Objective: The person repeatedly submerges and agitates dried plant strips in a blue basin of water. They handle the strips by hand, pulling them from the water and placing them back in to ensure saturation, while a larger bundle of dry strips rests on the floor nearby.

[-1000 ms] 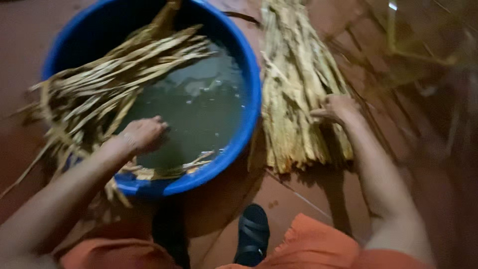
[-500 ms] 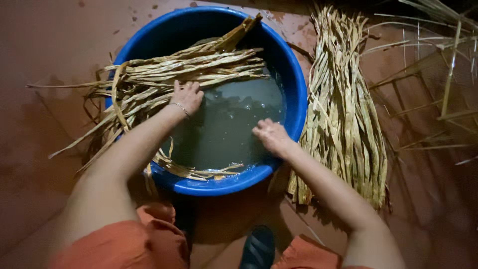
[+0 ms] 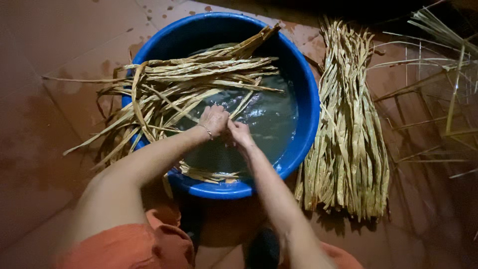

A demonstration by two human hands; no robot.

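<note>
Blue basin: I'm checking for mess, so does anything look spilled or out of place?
Yes. The soaking strips hang far over the blue basin rim on the left, onto the floor, which shows dark wet-looking patches there.

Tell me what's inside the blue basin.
The blue basin holds murky water and long dried leaf strips draped over its left rim. Both hands meet at the surface. The bottom is hidden.

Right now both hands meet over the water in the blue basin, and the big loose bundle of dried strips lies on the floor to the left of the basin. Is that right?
Not quite. The left hand and right hand do meet over the water in the blue basin, but the bundle of dried strips lies on the floor to the basin's right, not its left. The head view shows this.
</note>
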